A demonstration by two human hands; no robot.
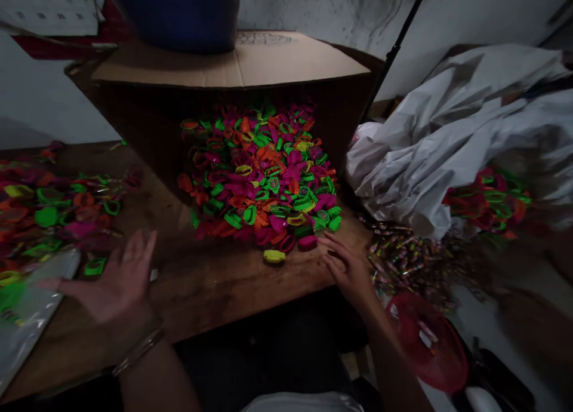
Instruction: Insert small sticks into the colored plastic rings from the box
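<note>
My left hand (117, 280), a bracelet at its wrist, is spread over the left part of the wooden table (210, 292) and holds nothing. Near it lie a green plastic piece (95, 266) and a clear plastic bag (42, 316). My right hand (344, 263) has its fingers apart beside a magenta piece (307, 242) at the front right of a big pile of bright toy watches (268, 185); whether a fingertip touches it I cannot tell. The pile spills from a cardboard box (304, 60) lying on its side. A yellow watch (274, 256) sits in front of the pile.
Another colourful pile (49, 215) covers the table's left side. A blue tub (183, 12) stands on the box. At the right are a white sack (430, 137), many small wrapped sticks (412, 257) and a red basket (425, 340) below the table's edge.
</note>
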